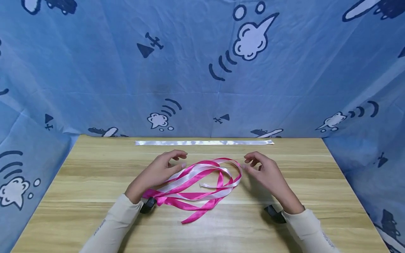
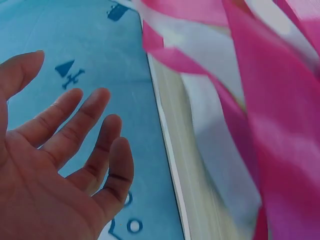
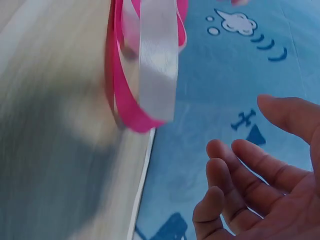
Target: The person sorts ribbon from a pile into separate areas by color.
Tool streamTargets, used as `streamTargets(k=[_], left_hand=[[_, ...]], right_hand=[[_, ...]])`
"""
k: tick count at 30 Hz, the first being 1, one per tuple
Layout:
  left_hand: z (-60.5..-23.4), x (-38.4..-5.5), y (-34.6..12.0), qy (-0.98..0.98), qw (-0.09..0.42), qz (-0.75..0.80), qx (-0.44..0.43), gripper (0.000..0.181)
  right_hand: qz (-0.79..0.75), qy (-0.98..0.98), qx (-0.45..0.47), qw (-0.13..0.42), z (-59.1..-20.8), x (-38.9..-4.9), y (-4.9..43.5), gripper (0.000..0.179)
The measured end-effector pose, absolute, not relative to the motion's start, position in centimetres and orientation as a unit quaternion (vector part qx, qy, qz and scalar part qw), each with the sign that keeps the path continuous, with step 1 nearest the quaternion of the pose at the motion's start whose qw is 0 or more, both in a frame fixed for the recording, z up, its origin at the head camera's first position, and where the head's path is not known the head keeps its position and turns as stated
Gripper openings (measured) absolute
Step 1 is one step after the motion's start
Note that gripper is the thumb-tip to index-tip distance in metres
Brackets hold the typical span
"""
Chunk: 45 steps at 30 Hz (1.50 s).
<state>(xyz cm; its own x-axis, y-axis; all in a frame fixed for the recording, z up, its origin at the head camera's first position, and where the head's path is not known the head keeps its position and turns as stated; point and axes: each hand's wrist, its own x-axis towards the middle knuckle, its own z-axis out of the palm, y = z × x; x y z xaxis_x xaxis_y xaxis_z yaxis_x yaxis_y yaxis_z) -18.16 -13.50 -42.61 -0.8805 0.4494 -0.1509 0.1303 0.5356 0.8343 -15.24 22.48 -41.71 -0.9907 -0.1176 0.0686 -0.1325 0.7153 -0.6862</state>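
Note:
Pink and white satin ribbons (image 1: 202, 172) lie in loose, overlapping loops on the wooden table, bunched together at their left end. Over the upper left of this heap is my left hand (image 1: 164, 168), its fingers loosely bent and holding nothing. My right hand (image 1: 264, 172) is just beyond the loops' right end, also holding nothing; whether its fingertips touch the ribbon is unclear. The left wrist view shows the left palm (image 2: 60, 165) with fingers spread, apart from the ribbons (image 2: 290, 130). Relaxed, separate fingers (image 3: 250, 165) show in the right wrist view, beside a ribbon loop (image 3: 159, 65).
A shiny white ribbon strip (image 1: 204, 143) lies straight along the table's (image 1: 316, 196) back edge. Blue patterned cloth (image 1: 190, 70) hangs behind the table and at both sides. Each wrist carries a black device (image 1: 148, 205) near the sleeve cuff.

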Motion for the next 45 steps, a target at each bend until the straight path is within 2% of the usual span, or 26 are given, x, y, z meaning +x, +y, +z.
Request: streamTargets(k=[8,16,27,32,45], left_hand=[[-42.9,-18.4,-10.4,0.85,0.19,0.441,0.215,0.046],[-43.8,-18.5,-7.5,0.85,0.2,0.424,0.24,0.039],[-44.7,-18.3,-6.0,0.847,0.219,0.407,0.262,0.041],[-45.1,-18.3,-5.8,0.849,0.218,0.406,0.257,0.039],[-45.8,-18.4,-5.2,0.859,0.205,0.392,0.257,0.035]], right_hand=[[0.341,-0.934,0.107,-0.009,-42.9,-15.3,20.2,0.024],[0.301,-0.947,0.107,-0.04,-43.1,-15.5,18.3,0.028],[0.301,-0.943,0.107,-0.094,-43.8,-15.6,17.6,0.021],[0.303,-0.943,0.106,-0.094,-44.1,-15.8,17.5,0.015],[0.306,-0.941,0.115,-0.091,-44.6,-15.5,17.3,0.015]])
